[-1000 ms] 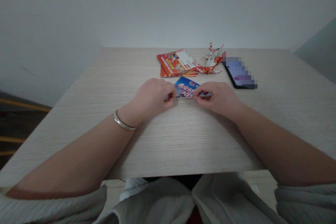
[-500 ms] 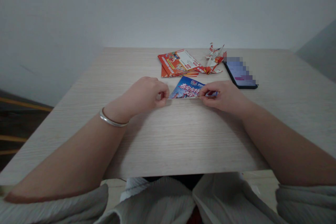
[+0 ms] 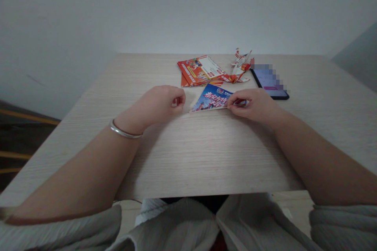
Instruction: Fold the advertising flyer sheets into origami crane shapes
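Observation:
A folded paper flyer (image 3: 212, 100), blue with white and red lettering and a slanted left side, lies on the table in front of me. My right hand (image 3: 249, 103) pinches its right end between thumb and fingers and covers part of it. Just left of the flyer's pointed left corner is my left hand (image 3: 169, 104), its fingers curled with the tips slightly apart. Nothing shows between them, and a small gap separates them from the paper. A silver bangle (image 3: 125, 131) circles my left wrist.
Behind the flyer lies a stack of orange-red printed leaflets (image 3: 200, 71). Beside it stands a folded red and white paper figure (image 3: 240, 68) with pointed ends. A dark phone (image 3: 269, 82) with its screen lit lies at the right. The wooden table (image 3: 206, 157) meets a pale wall.
My left hand has let go of the flyer's left corner and moved slightly left. The flyer has tilted a little, and my right hand keeps its pinch, having shifted slightly right.

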Demonstrator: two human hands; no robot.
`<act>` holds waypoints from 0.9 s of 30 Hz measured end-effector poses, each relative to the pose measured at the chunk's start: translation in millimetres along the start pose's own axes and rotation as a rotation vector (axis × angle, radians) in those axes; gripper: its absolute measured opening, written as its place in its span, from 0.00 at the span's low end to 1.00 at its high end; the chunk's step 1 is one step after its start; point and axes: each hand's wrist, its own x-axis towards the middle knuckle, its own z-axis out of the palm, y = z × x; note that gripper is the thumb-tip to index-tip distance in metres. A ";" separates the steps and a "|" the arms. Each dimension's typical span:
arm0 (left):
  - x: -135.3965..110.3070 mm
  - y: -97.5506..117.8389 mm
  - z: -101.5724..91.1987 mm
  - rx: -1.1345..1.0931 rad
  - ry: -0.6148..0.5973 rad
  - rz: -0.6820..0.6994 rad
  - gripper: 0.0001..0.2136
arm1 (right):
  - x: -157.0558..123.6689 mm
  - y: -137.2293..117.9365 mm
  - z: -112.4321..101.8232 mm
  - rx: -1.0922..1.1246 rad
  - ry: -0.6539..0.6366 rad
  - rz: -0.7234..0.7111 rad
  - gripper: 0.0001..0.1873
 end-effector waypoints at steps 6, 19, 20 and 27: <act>1.1 -6.2 18.0 -0.077 0.091 0.321 0.15 | 2.8 7.9 1.3 -0.076 -0.148 -0.145 0.07; 3.0 -0.5 28.0 -0.059 0.012 0.341 0.14 | 4.7 -15.8 16.7 -0.506 -0.189 -0.392 0.18; 3.0 0.5 28.6 -0.070 0.005 0.316 0.15 | 4.2 -20.8 20.7 -0.508 -0.204 -0.428 0.19; 6.1 1.6 25.3 -0.115 -0.008 0.351 0.13 | 3.1 -38.6 39.4 -0.531 -0.170 -0.510 0.19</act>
